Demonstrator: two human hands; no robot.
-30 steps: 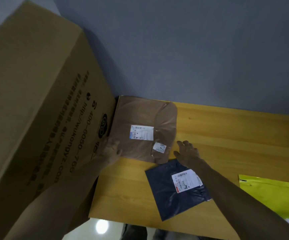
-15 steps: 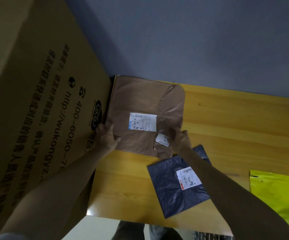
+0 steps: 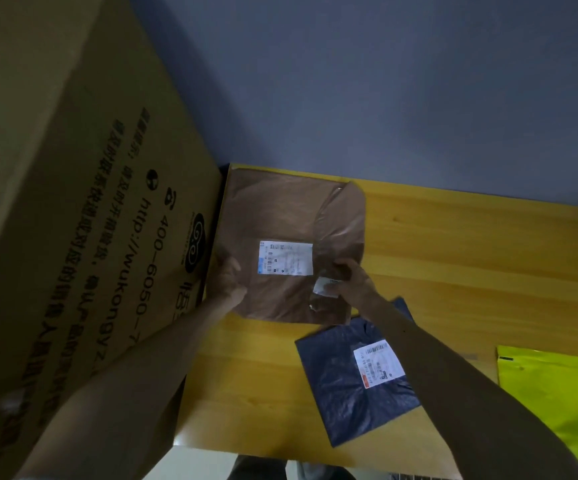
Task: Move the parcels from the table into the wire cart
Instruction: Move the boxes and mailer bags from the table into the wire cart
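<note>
View from my head, looking down at a yellow wooden table (image 3: 471, 254) set against a grey-blue wall (image 3: 384, 81).

I am taking hold of a flat brown parcel (image 3: 280, 209) that is lying at the far left of the table, its left edge right beside a tall cardboard box (image 3: 73, 220). My left hand (image 3: 227, 278) is gripping the parcel's near left edge, fingers curled around it. My right hand (image 3: 353, 282) is gripping the near right part, fingers bent and pinching the wrapping beside a small white sticker (image 3: 325, 284). A larger white shipping label (image 3: 286, 258) is sitting between my two hands. The parcel looks to be resting on the wood, though I cannot tell whether its near edge is beginning to lift.

Two more parcels are waiting. A dark blue parcel (image 3: 332, 393) is lying near the front edge, just below the brown one and partly under my right forearm. A yellow-green parcel (image 3: 550, 393) is lying at the right, well apart from the others and cut off by the frame.

I am not seeing the wire cart clearly anywhere here, so I cannot say what it holds. Judging by the table, I am at the pick-up step for the brown parcel, with at least three parcels left to move.
</note>
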